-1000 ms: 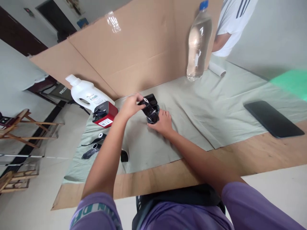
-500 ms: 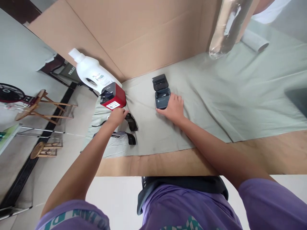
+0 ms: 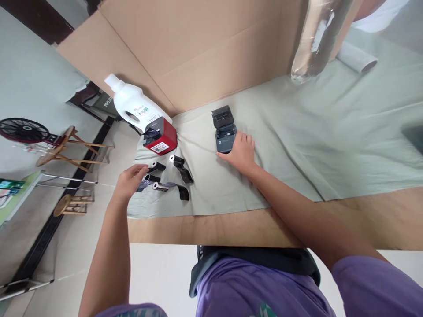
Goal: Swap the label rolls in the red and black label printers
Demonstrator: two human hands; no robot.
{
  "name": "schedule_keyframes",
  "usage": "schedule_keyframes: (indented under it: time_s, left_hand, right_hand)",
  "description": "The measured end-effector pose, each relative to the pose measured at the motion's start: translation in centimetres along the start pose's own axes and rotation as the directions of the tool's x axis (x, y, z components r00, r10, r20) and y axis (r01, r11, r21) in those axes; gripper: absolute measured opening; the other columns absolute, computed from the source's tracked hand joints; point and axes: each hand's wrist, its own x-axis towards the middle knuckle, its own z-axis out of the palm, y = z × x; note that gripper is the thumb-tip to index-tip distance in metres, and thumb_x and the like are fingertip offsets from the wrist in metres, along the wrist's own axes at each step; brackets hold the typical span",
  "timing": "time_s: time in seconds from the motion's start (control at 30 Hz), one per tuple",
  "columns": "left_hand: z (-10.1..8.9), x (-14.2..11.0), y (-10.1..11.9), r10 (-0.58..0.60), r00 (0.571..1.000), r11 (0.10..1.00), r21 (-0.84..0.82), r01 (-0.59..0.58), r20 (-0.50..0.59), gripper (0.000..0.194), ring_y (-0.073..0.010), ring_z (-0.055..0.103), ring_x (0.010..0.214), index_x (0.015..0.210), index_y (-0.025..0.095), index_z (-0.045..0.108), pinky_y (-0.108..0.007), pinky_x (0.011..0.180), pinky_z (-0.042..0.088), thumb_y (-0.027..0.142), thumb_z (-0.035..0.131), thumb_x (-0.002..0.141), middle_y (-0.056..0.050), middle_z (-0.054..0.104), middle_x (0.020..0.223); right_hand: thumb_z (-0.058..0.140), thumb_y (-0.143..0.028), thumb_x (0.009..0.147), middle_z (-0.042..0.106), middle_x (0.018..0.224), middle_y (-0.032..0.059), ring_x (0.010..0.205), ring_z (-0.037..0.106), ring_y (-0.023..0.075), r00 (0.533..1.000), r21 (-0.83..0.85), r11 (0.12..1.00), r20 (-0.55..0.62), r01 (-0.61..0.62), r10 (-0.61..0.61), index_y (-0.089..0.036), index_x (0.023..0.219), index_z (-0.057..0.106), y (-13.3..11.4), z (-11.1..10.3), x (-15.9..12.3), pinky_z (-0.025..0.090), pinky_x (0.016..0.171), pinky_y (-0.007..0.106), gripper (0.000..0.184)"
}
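My right hand wraps round the right side and front edge of a small dark portable printer, its thumb along the front. The printer's lid stands open at the back. At the left, my left hand has its thumb and fingers drawn together in a pinch at the left end of a small black paper roll. The exact contact is hard to see. Around it lie more small black rolls with white cores, one with a loose tail and one nearer with a curling strip.
Behind the rolls stand a red and black box-shaped device and a white jug. A cardboard panel rises at the back. Farther right are a clear plastic-wrapped item and a grey tube. The table's wooden edge runs along the front.
My left hand has moved left and slightly toward me, away from the red device, uncovering the rolls. My right hand stays on the printer. The view has shifted slightly.
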Motion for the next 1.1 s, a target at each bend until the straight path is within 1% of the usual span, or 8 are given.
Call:
schedule_keyframes:
  time_s: [0.1,0.2,0.33,0.47,0.6,0.73,0.87,1.1]
  left_hand:
    - [0.2,-2.1,-1.9,-0.118,0.990,0.993,-0.018,0.120,0.078,0.034,-0.0147,0.062,0.081,0.117,0.027,0.069,-0.022,0.074,0.046,0.044,0.059,0.089,0.005,0.072,0.083]
    - [0.5,-2.3,-3.1,-0.227,0.969,0.974,-0.009,0.227,-0.095,0.033,-0.0122,0.055,0.068,0.121,0.027,0.066,-0.021,0.064,0.043,0.038,0.057,0.090,0.005,0.065,0.081]
    - [1.2,-0.9,-3.8,-0.102,0.992,0.987,0.121,0.110,-0.076,0.037,-0.0148,0.058,0.078,0.112,0.022,0.068,-0.025,0.073,0.046,0.038,0.070,0.079,-0.002,0.063,0.102]
    - [1.4,-0.5,-3.2,-0.064,0.998,0.983,0.175,0.059,0.026,0.034,-0.0187,0.057,0.071,0.092,0.020,0.071,-0.028,0.065,0.042,0.043,0.077,0.068,-0.002,0.063,0.079]
    - [-0.3,-0.8,-1.3,-0.182,0.968,0.980,-0.111,0.165,-0.172,0.042,-0.0120,0.040,0.053,0.065,0.019,0.059,-0.025,0.050,0.026,0.057,0.078,0.066,0.003,0.046,0.054]
    - [-1.3,-1.1,3.2,-0.247,0.957,0.687,-0.724,0.062,-0.152,0.048,-0.0055,0.027,0.042,0.070,0.019,0.055,-0.021,0.043,0.021,0.058,0.082,0.066,0.010,0.034,0.048]
    - [1.8,-1.5,11.3,-0.164,0.960,0.446,-0.885,-0.134,-0.228,0.047,-0.0032,0.027,0.037,0.078,0.020,0.055,-0.019,0.038,0.018,0.052,0.086,0.065,0.011,0.042,0.051]
    - [10.2,-1.8,22.5,0.086,0.994,0.219,-0.972,-0.090,-0.073,0.060,-0.0136,0.063,0.057,0.099,0.020,0.057,-0.024,0.056,0.048,0.057,0.087,0.062,0.004,0.065,0.065]
  right_hand:
    - [0.085,-0.054,0.066,0.059,0.125,0.0243,0.120,0.049,0.0421,1.000,0.004,1.000,-0.003,0.002,-0.002,-0.007,0.132,0.046,0.0,0.0,0.0,0.038,0.103,0.054,0.090]
    - [0.085,-0.054,0.066,0.059,0.125,0.0241,0.120,0.049,0.0423,1.000,0.004,1.000,-0.003,0.004,-0.004,-0.007,0.131,0.046,0.0,0.0,0.0,0.038,0.103,0.054,0.089]
    - [0.085,-0.054,0.066,0.059,0.124,0.0244,0.119,0.050,0.0426,1.000,-0.003,1.000,-0.003,-0.002,0.002,-0.006,0.131,0.047,-0.1,-0.1,0.0,0.038,0.103,0.054,0.089]
    - [0.085,-0.054,0.066,0.059,0.124,0.0252,0.120,0.050,0.0431,1.000,-0.005,1.000,0.008,-0.003,0.003,-0.005,0.132,0.047,0.1,0.0,0.2,0.038,0.103,0.055,0.091]
    - [0.085,-0.051,0.065,0.054,0.134,0.0281,0.126,0.048,0.0439,1.000,0.042,0.999,-0.021,-0.010,0.011,-0.006,0.137,0.044,0.3,0.3,0.1,0.037,0.107,0.057,0.095]
    - [0.081,-0.054,0.068,0.034,0.155,0.0300,0.140,0.037,0.0443,0.986,0.133,0.991,-0.166,0.027,-0.005,-0.010,0.149,0.033,-0.4,-0.4,0.3,0.034,0.111,0.060,0.104]
    - [0.061,-0.045,0.089,0.055,0.142,0.0183,0.133,0.047,0.0363,0.958,0.270,0.937,-0.237,0.223,-0.160,-0.021,0.134,0.055,-3.0,-4.3,2.2,0.035,0.110,0.058,0.052]
    - [0.061,-0.030,0.088,0.073,0.099,0.0037,0.085,0.064,0.0183,0.818,0.610,0.741,0.251,0.281,-0.518,-0.021,0.105,0.074,-6.1,-10.8,6.5,0.051,0.082,0.034,0.023]
